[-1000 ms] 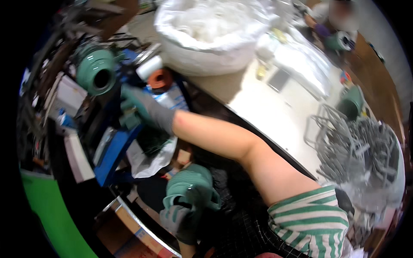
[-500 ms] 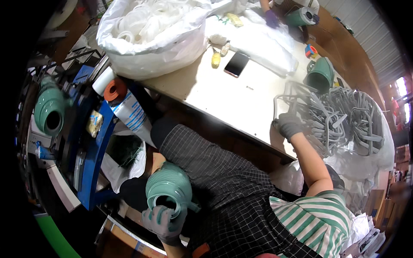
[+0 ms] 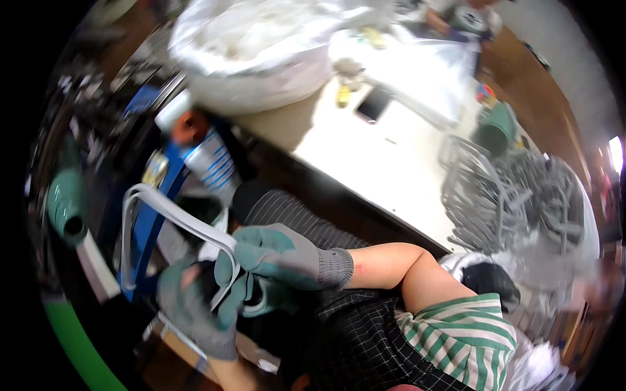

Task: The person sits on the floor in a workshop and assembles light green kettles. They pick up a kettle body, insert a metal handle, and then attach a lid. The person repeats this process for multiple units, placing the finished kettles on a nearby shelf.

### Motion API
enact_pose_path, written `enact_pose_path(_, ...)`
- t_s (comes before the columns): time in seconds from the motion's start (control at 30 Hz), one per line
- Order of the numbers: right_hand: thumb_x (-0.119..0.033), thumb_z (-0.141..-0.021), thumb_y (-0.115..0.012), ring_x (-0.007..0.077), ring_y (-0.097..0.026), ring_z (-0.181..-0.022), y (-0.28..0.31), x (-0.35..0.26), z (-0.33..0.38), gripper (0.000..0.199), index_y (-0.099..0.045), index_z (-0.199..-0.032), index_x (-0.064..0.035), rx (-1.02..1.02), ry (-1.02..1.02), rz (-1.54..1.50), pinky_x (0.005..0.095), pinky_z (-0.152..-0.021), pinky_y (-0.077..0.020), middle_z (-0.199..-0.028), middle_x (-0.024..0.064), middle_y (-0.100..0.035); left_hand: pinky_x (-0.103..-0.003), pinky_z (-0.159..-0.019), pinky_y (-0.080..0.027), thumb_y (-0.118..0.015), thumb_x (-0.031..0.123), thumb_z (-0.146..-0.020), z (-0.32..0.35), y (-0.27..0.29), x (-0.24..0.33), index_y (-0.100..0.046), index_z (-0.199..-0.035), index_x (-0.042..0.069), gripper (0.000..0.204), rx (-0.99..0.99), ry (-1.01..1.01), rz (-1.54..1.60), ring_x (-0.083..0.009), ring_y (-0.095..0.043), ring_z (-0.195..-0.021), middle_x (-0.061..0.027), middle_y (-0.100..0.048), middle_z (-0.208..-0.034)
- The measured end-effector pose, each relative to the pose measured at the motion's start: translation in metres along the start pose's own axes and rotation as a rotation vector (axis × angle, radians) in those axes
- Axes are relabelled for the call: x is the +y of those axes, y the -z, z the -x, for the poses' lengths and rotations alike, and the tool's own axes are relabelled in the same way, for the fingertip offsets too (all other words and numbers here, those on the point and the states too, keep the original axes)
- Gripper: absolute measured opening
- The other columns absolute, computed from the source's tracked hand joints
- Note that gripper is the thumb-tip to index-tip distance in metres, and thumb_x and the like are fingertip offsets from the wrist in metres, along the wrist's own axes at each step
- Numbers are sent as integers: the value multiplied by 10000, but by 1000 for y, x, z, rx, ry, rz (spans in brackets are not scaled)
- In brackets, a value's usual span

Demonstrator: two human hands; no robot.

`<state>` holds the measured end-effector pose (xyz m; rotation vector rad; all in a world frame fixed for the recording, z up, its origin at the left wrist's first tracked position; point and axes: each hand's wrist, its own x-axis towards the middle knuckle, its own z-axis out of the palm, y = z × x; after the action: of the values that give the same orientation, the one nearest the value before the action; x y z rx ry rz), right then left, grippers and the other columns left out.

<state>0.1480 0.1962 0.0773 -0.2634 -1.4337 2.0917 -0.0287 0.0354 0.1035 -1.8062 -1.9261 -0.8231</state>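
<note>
A grey bail-shaped handle [image 3: 176,212], bent into a wide U, is held up over my lap. My right hand [image 3: 277,254], in a grey-green glove, is closed around the handle near one bend. My left hand [image 3: 199,309], gloved alike, is beside the handle's lower end; motion blurs it, and whether its fingers grip the handle is unclear. Behind the hands, a green rounded vessel [image 3: 270,296] lies on my lap, mostly hidden by the gloves and handle.
On the white table [image 3: 332,150] are a heap of grey handles [image 3: 495,202], a green vessel [image 3: 495,130], a phone [image 3: 374,105] and a large white bag [image 3: 261,88] of pale rings. Another green vessel [image 3: 67,205] is at left. A co-worker [image 3: 466,23] is across the table.
My right hand has moved from the handle heap to my lap, bringing a grey handle. My left hand has left the vessel's rim and risen beside the handle. The view has shifted slightly.
</note>
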Motion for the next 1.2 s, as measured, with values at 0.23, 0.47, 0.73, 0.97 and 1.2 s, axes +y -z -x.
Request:
enact_pose_path(0.23, -467, -693, -954, 389, -545, -1375, -22, 26, -26, 992, -529, -1479, -35, -490, 220, 718, 510, -1169, -409, -1520, 201, -532, -363, -717, -509, -655, 332, -1002, 80, 10, -52, -671, -954, 28, 308, 326, 758, 659, -233, -649, -820, -114, -663, -899)
enact_pose_path(0.47, -306, -572, -1033, 423, -654, -1198, -17, 57, -25, 913, -610, -1317, 11, -547, 505, 660, 563, -1041, -529, -1279, 245, -671, -346, -847, -504, -516, 365, -1091, 87, -43, -46, -570, -957, 78, 321, 487, 860, 1029, -209, -606, -898, -54, -579, -863)
enact_pose_path(0.73, -510, -570, -1013, 403, -628, -1238, 2, 49, 8, 1176, -494, -1468, 45, -366, 409, 519, 559, -1063, -521, -1373, 267, -624, -329, -896, -550, -350, 367, -1160, 87, -57, -12, -529, -901, 56, 443, 422, 894, 1783, -194, -641, -954, -114, -657, -1057)
enact_pose_path(0.97, -85, -729, -932, 434, -717, -1096, -25, 11, 8, 543, -614, -1168, -55, -514, 134, 567, 567, -978, -579, -1153, 204, -726, -322, -984, -529, -594, 229, -1029, 81, -19, 8, -604, -1233, 16, 295, 204, 426, 892, -191, -623, -1075, -127, -651, -1116)
enact_pose_path(1.2, -355, -765, -897, 337, -675, -1099, -18, 51, 6, 744, -599, -1347, 1, -478, 271, 389, 462, -928, -564, -1246, 194, -649, -382, -1036, -485, -509, 368, -1083, 107, -19, 2, -602, -1028, 61, 325, 252, 894, 1500, -206, -609, -1027, -68, -590, -1009)
